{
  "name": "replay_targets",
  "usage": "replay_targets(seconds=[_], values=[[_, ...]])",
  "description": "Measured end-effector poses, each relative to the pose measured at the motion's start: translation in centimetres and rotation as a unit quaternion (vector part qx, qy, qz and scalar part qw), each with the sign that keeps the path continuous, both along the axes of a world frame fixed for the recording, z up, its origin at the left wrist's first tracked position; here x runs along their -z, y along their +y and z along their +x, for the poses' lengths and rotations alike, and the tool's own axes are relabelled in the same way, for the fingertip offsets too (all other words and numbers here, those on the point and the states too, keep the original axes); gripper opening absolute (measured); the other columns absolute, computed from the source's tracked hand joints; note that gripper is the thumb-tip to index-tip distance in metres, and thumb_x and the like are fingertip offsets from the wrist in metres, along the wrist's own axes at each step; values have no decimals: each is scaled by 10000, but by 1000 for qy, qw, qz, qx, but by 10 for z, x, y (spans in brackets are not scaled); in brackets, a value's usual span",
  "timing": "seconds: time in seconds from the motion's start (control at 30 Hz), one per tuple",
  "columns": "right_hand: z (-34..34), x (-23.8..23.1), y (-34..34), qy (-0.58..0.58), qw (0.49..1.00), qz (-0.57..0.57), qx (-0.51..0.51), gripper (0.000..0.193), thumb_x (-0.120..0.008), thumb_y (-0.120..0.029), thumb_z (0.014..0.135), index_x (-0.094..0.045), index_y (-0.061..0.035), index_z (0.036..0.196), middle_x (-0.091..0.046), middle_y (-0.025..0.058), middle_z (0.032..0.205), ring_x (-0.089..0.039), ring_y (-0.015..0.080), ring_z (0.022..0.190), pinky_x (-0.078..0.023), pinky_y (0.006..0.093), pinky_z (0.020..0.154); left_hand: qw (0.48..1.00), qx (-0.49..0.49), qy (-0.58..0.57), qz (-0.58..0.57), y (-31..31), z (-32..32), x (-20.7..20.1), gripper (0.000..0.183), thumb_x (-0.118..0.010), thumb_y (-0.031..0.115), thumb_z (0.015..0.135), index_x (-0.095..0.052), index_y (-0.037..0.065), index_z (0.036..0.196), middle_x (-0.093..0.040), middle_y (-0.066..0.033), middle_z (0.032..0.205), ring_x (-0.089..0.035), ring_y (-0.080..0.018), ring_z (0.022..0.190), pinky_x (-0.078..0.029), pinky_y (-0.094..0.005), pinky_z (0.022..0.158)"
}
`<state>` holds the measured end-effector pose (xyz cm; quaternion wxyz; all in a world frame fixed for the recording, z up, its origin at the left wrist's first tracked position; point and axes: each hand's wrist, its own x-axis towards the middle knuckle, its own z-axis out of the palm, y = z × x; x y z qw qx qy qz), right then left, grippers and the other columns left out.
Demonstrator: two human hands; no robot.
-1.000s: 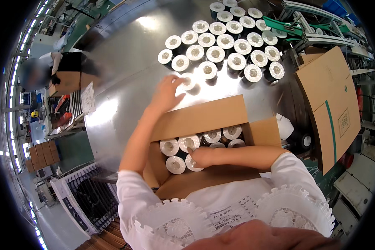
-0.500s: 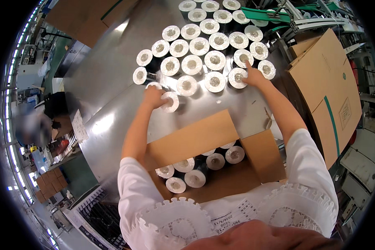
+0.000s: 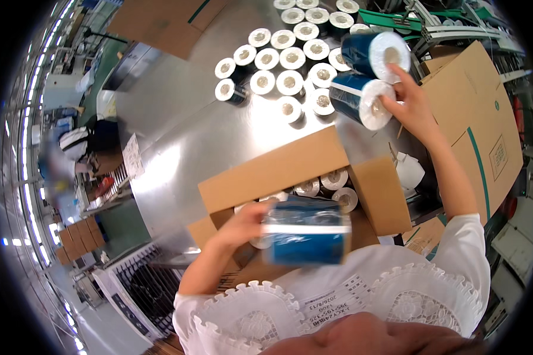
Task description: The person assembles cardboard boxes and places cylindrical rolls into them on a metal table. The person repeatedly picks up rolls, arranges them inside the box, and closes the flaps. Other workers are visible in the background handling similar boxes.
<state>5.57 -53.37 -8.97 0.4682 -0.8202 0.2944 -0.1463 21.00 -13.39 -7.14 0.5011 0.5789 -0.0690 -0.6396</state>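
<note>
One or more blurred blue rolls (image 3: 308, 244), gripped by the left hand (image 3: 243, 225), are now over the open carton (image 3: 275, 170); farther out, the right hand (image 3: 414, 107) grasps two newly lifted rolls (image 3: 356, 99). Bare tabletop (image 3: 234, 139) separates the carton's flap edge from the standing rolls (image 3: 289, 83).

White top with scalloped lace collar, one piece, worn, short-sleeved
Garment front (image 3: 367, 260): plain white cloth, lower centre of the frame; left collar panel (image 3: 256, 325) and right collar panel (image 3: 423, 310): broad, white, rounded, edged with a raised scalloped frill, each inset with floral openwork over fine mesh; printed marking (image 3: 336, 302): dark rows of characters and small grid-like boxes, slanted, between the panels; left sleeve (image 3: 190, 316), lower left of centre, and right sleeve (image 3: 469, 254), lower right: white, loose, softly creased; left hand (image 3: 243, 223) and right hand (image 3: 413, 106): bare, as are both forearms (image 3: 450, 168)
</note>
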Motion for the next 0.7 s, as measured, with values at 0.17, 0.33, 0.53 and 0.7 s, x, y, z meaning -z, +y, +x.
replay_targets(seconds=[0.17, 0.33, 0.53, 0.7], values=[[-36, -87, 100, -34, 928, -158, -336, 630, -672, -99, 785, -408, -29, 1353, -641, 180, 921, -642, 269, 762, -530, 370, 672, 607, 480, -632, 32, -37, -79, 35, 344, -703, 202, 741, -663, 48, 1046, -583, -143, 1066, -514, -323, 1096, -428, -390, 886], [-67, -65, 190, 249, 804, -81, -534, 573, -609, -131, 807, -374, 142, 1253, -637, 230, 764, -653, 329, 732, -525, 417, 593, 552, 513, -656, 44, -19, -106, 101, 522, -666, 225, 781, -547, 81, 1269, -534, -120, 1239, -395, -295, 1176, -316, -451, 989], [-63, 44, 224, 342, 760, -172, -526, 512, -598, -118, 799, -445, 107, 1232, -652, 203, 760, -663, 315, 686, -529, 387, 558, 658, 512, -546, -79, -10, -69, 94, 332, -690, 249, 784, -692, 86, 1073, -598, -142, 1104, -472, -302, 1123, -413, -419, 902], [13, 1, 122, -19, 985, -83, -153, 193, -662, -202, 831, -643, -54, 952, -644, 103, 758, -636, 231, 631, -497, 349, 562, 878, 155, -437, -118, -75, 35, 32, 225, -677, 152, 812, -675, 87, 1027, -630, -85, 896, -600, -276, 865, -492, -355, 778]])
